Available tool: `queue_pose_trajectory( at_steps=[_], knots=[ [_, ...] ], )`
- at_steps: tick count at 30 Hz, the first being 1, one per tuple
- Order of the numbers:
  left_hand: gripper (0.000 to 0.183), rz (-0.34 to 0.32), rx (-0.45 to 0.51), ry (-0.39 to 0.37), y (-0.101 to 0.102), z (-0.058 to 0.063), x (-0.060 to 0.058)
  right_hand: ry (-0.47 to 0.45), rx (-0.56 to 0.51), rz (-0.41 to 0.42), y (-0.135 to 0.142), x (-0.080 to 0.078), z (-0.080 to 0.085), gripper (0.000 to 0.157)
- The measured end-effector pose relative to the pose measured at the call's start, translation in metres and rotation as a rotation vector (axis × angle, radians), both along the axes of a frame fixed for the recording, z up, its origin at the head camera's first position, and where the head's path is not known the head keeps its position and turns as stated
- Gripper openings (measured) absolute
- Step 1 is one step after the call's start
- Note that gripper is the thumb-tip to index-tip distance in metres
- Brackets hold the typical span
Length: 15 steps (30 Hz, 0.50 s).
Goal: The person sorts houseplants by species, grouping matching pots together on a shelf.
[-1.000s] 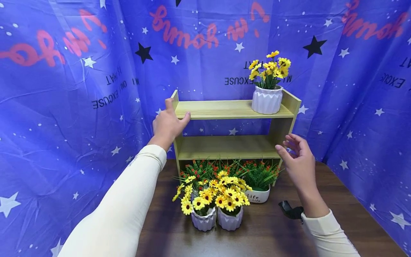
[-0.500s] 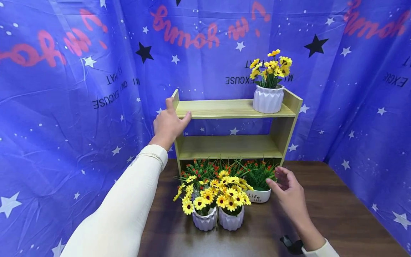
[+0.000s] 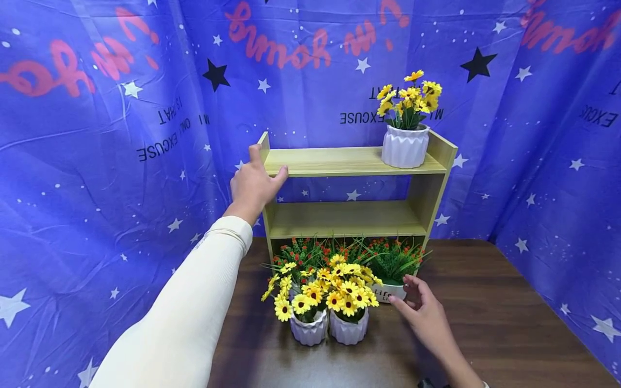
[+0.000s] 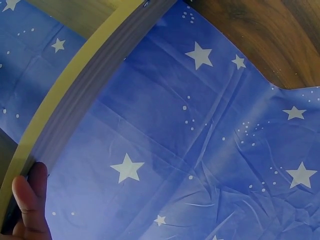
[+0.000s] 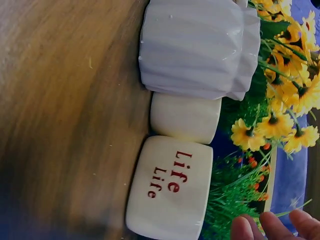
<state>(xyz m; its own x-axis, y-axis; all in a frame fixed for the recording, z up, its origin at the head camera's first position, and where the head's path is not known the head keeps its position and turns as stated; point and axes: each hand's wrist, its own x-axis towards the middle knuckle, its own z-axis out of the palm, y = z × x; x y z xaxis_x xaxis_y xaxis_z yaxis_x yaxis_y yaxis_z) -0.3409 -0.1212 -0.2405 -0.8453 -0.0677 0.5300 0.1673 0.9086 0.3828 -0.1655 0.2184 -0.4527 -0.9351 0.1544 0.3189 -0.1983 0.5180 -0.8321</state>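
Note:
My left hand [image 3: 254, 186] grips the left side panel of a light wooden shelf [image 3: 346, 221], its thumb on the inner side. In the left wrist view, fingers [image 4: 31, 200] lie along the panel's outer face. My right hand [image 3: 424, 312] hovers with loosely bent fingers by a white planter [image 5: 170, 187] lettered "Life", which holds green grass with small red flowers. The right wrist view shows its fingertips [image 5: 272, 225] beside that grass, holding nothing. Two ribbed white pots, a left one [image 3: 309, 327] and a right one [image 3: 349, 326], hold yellow daisies in front of the planters.
Another ribbed pot of yellow daisies [image 3: 405, 146] stands at the right end of the shelf's top board. More red-flowered grass [image 3: 301, 256] sits behind the daisies, low at the shelf. A brown wooden table [image 3: 504, 312] bears everything, and a blue starry curtain [image 3: 310, 81] hangs behind.
My right hand has come down from beside the shelf's right panel to the "Life" planter, moving slightly left. The left hand keeps its grip on the shelf.

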Motion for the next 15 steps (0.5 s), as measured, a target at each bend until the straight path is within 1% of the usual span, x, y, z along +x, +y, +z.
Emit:
queue_pose_trajectory(
  at_steps=[5, 10, 15],
  knots=[
    [0.080, -0.003, -0.005, 0.001, 0.000, 0.001, 0.000, -0.051, -0.002, 0.036, 0.003, -0.003, -0.009, 0.065],
    [0.079, 0.012, -0.004, 0.011, -0.003, 0.003, 0.000, -0.093, -0.039, 0.081, -0.004, -0.008, -0.017, 0.063],
    [0.080, -0.004, 0.000, -0.012, 0.000, 0.001, -0.001, -0.139, -0.066, 0.087, -0.013, -0.005, -0.028, 0.062]
  ],
)
